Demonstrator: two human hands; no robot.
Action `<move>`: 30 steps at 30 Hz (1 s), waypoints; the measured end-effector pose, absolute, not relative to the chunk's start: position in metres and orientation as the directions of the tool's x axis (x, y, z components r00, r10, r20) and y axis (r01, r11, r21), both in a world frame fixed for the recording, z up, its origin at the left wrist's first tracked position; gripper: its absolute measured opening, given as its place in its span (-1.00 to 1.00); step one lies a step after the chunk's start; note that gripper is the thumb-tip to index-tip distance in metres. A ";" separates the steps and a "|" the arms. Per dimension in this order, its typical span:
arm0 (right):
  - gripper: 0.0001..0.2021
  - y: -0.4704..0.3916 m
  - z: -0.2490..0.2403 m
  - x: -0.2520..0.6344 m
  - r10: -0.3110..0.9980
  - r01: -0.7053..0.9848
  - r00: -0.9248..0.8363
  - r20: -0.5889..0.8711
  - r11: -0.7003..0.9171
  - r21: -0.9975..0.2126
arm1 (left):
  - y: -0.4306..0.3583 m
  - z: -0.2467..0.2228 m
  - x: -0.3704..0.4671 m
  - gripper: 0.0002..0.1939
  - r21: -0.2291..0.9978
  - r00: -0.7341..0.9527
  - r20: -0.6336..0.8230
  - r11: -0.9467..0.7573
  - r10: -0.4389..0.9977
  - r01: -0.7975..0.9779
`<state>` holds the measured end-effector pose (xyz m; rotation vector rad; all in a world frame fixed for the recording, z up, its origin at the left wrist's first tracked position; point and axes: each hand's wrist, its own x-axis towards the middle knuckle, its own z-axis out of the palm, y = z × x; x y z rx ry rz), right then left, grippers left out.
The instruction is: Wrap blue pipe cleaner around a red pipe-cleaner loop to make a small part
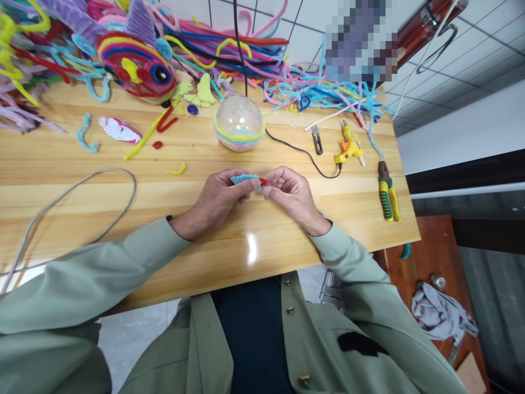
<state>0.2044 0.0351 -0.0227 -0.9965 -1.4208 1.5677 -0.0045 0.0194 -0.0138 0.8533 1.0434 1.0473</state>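
Note:
Between thumb and fingers, my left hand point(225, 194) grips a small light-blue piece of coiled pipe cleaner point(243, 178). A bit of red pipe cleaner point(263, 181) shows at its right end, where my right hand point(292, 194) pinches with thumb and forefinger. My fingers partly cover both pieces. Just beyond my hands stands a clear round bowl point(239, 121) with yellow, blue and pink bands around its lower part. To its left lie a short yellow pipe cleaner point(177, 169) and a small red coil point(157, 145).
A yellow glue gun point(349, 146) with a black cord, small black snips point(316, 140) and yellow-green pliers point(388, 191) lie at right. Piles of pipe cleaners point(315, 90) line the back, with a colourful fish-like figure point(137, 65) at left. A grey cable point(82, 183) loops across the left side.

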 end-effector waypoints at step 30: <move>-0.75 0.035 -0.022 0.205 0.945 0.185 -0.306 0.116 0.179 -0.966 | 0.016 -0.021 -0.010 -0.59 0.998 0.113 -0.057 0.059 0.992 -0.007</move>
